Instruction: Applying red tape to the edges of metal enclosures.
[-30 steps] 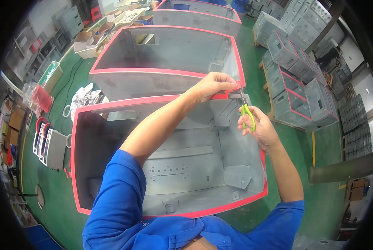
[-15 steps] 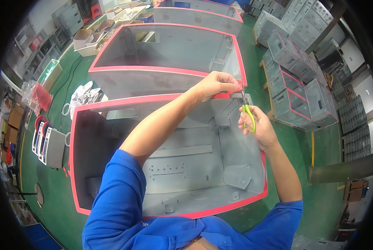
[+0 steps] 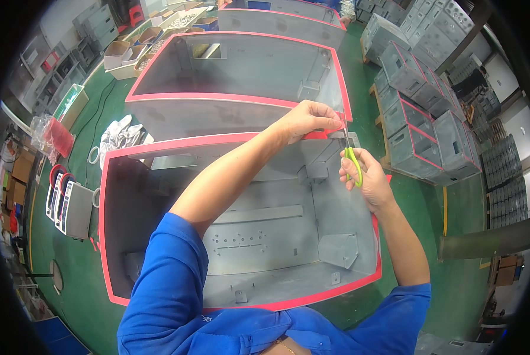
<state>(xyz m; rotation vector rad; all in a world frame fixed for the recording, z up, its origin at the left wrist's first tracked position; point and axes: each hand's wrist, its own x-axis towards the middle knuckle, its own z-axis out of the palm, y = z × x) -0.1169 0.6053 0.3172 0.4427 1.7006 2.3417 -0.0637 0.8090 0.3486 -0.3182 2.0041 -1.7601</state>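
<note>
A large grey metal cabinet shell [image 3: 259, 207] lies open side up in front of me, its rim edged with a pink-red strip [image 3: 176, 144]. At its far right corner, my left hand [image 3: 312, 120] pinches a piece of this strip between thumb and fingers. My right hand [image 3: 365, 176] is closed around the green handles of scissors [image 3: 352, 164]. The blades point away from me, up against the strip beside my left fingertips. Whether the strip is cut through is too small to tell. By my right wrist, a loose red strip end [image 3: 389, 178] sticks out.
Similar red-edged shells [image 3: 235, 65] stand beyond. Stacked grey metal boxes [image 3: 416, 136] rest on pallets at right. White cloth [image 3: 120, 137], a grey-white device [image 3: 72, 207] and parts bins [image 3: 118, 54] are at left. A co-worker's hand [image 3: 346, 19] shows at the far end.
My hands stay nearly in place at the corner. A red strip end now shows beside my right wrist. The co-worker's arm at the far end has come further into view.
</note>
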